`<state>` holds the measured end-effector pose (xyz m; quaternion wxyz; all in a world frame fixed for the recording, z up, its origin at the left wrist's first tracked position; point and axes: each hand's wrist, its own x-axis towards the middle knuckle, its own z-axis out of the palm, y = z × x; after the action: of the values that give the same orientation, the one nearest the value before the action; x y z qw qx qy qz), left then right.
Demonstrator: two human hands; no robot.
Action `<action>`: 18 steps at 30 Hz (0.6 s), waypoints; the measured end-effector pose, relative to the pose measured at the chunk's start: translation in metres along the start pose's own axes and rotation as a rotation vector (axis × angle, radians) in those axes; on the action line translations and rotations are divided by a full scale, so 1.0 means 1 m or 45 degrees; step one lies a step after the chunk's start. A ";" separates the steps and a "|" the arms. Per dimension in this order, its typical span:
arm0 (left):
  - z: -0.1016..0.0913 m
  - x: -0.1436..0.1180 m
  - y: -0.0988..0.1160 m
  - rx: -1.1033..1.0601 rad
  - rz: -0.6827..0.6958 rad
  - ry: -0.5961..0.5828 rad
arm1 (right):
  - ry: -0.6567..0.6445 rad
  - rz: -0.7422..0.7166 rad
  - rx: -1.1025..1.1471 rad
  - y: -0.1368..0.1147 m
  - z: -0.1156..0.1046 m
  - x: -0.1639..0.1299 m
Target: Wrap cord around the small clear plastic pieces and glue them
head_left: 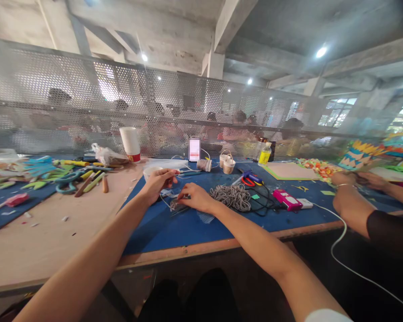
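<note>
My left hand [158, 184] is raised over the blue mat [157, 239], with thumb and fingers pinched together. Whatever is between them is too small to make out; a thin grey-blue stick shape [190, 172] shows just beyond the fingertips. My right hand [196, 197] hangs lower, its fingers bent down over a small dark-grey bundle [177, 205] and some clear plastic. What those fingertips hold, if anything, is hidden. Right of that hand lies a heap of grey cord [233, 197]. Behind my left hand stands a white cup [151, 171], partly covered.
Beyond the hands are a spool [204, 165], a phone [194, 150] and two small cord-wrapped buckets [228, 165]. Scissors [248, 180], a pink box [287, 200] and a yellow bottle [265, 154] are to the right. Stacked paper cups [130, 144] stand left. A co-worker's arm [352, 205] reaches in.
</note>
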<state>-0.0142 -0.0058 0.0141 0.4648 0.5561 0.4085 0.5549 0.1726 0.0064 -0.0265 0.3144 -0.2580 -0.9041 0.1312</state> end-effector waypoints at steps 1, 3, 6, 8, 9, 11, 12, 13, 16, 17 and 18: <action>0.000 0.000 0.000 -0.004 0.000 0.007 | 0.042 0.038 0.027 0.001 -0.002 0.001; -0.002 0.002 -0.001 -0.012 -0.016 0.009 | 0.145 0.113 0.104 0.004 -0.009 0.002; -0.003 0.003 -0.002 -0.006 -0.090 -0.051 | 0.318 0.232 0.235 0.012 -0.022 0.002; -0.002 0.003 -0.002 -0.025 -0.157 -0.122 | 0.409 0.300 0.330 0.018 -0.028 0.002; -0.002 0.002 -0.002 -0.050 -0.191 -0.161 | 0.443 0.329 0.382 0.021 -0.030 0.002; -0.001 0.000 -0.001 -0.113 -0.256 -0.235 | 0.501 0.380 0.479 0.024 -0.032 0.003; 0.000 -0.001 0.000 -0.136 -0.284 -0.266 | 0.529 0.405 0.518 0.025 -0.033 0.004; 0.000 -0.002 0.002 -0.150 -0.308 -0.294 | 0.554 0.426 0.546 0.026 -0.034 0.004; 0.002 -0.005 0.005 -0.167 -0.351 -0.388 | 0.606 0.456 0.559 0.026 -0.037 0.005; 0.002 -0.006 0.007 -0.178 -0.354 -0.423 | 0.614 0.460 0.559 0.025 -0.038 0.005; 0.003 -0.007 0.007 -0.191 -0.355 -0.458 | 0.617 0.464 0.565 0.025 -0.039 0.005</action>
<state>-0.0124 -0.0143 0.0198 0.6422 0.5481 0.3496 0.4062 0.2038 0.0327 -0.0040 0.5389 -0.3639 -0.6922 0.3129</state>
